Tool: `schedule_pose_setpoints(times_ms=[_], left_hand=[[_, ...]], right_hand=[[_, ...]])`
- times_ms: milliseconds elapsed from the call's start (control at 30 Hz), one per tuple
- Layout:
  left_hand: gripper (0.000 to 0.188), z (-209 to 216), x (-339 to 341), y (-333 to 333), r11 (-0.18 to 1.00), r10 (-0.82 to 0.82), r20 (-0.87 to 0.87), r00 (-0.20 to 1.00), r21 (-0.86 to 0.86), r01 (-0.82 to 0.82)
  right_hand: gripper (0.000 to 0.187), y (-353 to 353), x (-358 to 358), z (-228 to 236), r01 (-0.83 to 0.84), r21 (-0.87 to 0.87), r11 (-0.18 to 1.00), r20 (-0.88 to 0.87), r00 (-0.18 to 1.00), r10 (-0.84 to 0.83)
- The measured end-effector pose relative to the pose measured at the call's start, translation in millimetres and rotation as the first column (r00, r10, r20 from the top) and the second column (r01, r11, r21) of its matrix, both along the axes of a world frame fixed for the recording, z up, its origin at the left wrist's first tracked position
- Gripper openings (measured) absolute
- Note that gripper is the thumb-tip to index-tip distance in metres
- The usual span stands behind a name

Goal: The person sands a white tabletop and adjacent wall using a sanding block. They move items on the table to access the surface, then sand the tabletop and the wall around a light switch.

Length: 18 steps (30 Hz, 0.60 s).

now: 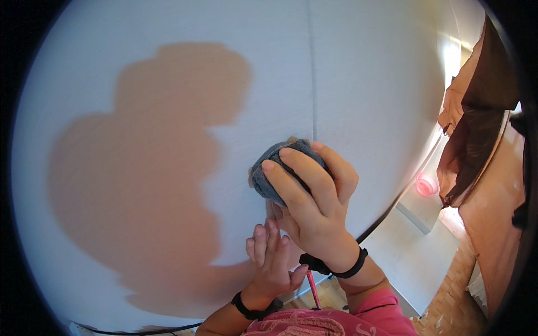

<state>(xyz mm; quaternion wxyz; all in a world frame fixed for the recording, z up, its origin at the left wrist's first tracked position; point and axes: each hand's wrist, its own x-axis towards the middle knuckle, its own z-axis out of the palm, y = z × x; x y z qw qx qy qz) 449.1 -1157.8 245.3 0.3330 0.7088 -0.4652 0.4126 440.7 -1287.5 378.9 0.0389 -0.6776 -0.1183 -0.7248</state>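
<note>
A bunched grey-blue cloth [274, 185] is pressed against a smooth white wall [381, 73], just left of a thin vertical seam. My right hand [322, 207] grips it from above, with the fingers spread over its top and the thumb partly hidden below. Lower and to the left, my left hand [272, 260] is empty and close to the wall, its fingers apart and loosely bent. Whether its fingertips touch the wall I cannot tell. Both wrists wear black bands.
A large shadow falls across the wall's left half. At the right are a white cabinet [431, 252], a pink container [427, 183] and hanging brown fabric [476, 117]. A red stick-like thing [313, 291] stands low behind my wrists. Parquet floor [448, 308] shows at the lower right.
</note>
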Motion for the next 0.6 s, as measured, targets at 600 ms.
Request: schedule_pose_setpoints(times_ms=[600], left_hand=[[0.082, -16, 3, 16, 0.995, 0.019, 0.076, 0.997, -0.103, -0.011]], right_hand=[[0.024, 27, -4, -91, 0.181, 0.082, 0.980, -0.023, 0.983, -0.180]])
